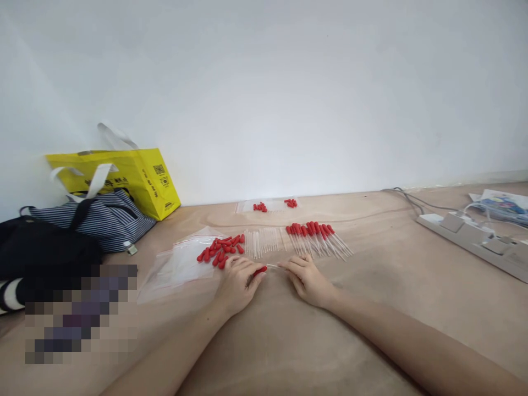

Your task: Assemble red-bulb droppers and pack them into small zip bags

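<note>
Red marks the cap (260,270) pinched in your left hand (238,284), fingers closed round it low on the desk (371,308). Your right hand (307,280) faces it, fingertips nipped narrow on a thin clear tube (273,266) whose end meets the cap between the two hands.

Just beyond your left hand lies a heap of loose caps (220,250), partly on a clear bag (177,267). Beside the heap, to its right, a row of bare tubes (262,242) lies side by side, and further right a fan of capped tubes (317,236), red ends toward the wall. A second bag (272,205) with a few caps sits near the wall.

Far left stand a yellow bag (140,176) and a striped bag (103,217); far right lies a power strip (474,242).
</note>
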A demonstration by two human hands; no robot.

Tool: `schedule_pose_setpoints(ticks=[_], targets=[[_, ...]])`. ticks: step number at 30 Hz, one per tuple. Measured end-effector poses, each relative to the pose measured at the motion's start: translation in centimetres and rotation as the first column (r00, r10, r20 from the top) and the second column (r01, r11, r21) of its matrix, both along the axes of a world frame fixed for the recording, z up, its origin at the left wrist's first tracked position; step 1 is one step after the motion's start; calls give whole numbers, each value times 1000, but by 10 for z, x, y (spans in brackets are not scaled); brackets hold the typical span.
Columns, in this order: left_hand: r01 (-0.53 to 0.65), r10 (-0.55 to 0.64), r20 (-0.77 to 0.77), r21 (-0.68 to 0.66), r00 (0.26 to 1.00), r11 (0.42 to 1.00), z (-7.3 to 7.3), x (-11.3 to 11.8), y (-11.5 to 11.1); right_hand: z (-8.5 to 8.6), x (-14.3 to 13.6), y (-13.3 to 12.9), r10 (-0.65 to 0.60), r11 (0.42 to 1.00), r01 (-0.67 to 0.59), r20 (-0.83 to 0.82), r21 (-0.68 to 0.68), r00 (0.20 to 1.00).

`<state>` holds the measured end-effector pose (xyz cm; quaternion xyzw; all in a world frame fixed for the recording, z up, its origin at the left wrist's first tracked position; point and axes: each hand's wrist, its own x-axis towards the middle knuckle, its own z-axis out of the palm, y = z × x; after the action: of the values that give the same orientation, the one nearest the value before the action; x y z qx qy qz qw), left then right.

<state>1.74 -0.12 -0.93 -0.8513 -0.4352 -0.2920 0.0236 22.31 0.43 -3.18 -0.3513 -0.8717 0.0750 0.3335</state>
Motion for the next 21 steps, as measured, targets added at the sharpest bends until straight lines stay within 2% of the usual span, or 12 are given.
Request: schedule_pose_setpoints(ticks=[8, 12, 21], targets=[[-42, 45, 74, -47, 996, 998, -2, 2, -1, 0, -4, -3, 59, 995, -55, -47, 77, 997], [-20, 27, 94, -76, 995, 997, -2, 5, -5, 0, -4, -3, 60, 991, -52, -65, 120, 996], [42, -41, 33, -37, 999, 998, 0, 6, -7, 6, 2, 0, 32, 963, -51, 74, 264, 997]])
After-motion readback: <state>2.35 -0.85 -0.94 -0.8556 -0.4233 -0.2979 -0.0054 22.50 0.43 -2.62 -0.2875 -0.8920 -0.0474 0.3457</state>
